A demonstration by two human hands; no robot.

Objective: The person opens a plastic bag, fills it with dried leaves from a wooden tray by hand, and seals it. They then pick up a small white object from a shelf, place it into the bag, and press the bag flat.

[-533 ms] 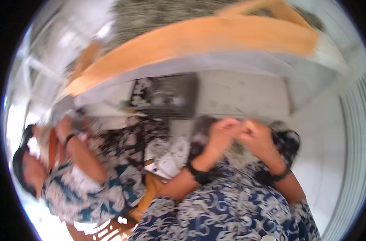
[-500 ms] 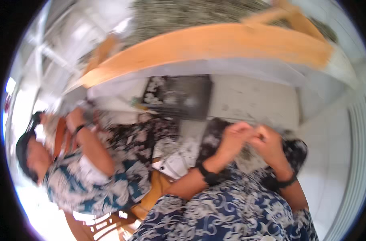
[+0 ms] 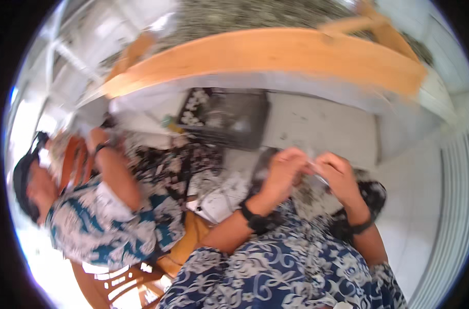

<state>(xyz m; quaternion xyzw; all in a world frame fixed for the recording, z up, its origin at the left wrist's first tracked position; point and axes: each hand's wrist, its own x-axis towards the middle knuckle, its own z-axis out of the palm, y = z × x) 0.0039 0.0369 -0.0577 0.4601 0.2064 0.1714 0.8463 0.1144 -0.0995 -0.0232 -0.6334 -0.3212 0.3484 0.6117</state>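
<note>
Pinching a small pale sliver (image 3: 322,179) over the lap, where the left hand (image 3: 286,169) and right hand (image 3: 340,177) are almost meeting. Bending the fingers of both hands nearly closed around it; blurring too much to show the exact kind of thing or the firmness of either grip. Seeming very light, probably thin and flimsy, perhaps a little slick given the glint, so likely creasing or tearing under force. Calling for a gentle fingertip hold near the ends, rather than a squeeze across the middle. Wearing a dark wristband (image 3: 256,220) on the left arm. Facing a black tray (image 3: 239,110), with white pieces along its left side, on a pale surface (image 3: 322,126) below a wooden beam (image 3: 275,49). Sitting beside a co-worker (image 3: 103,221) at the left.
</note>
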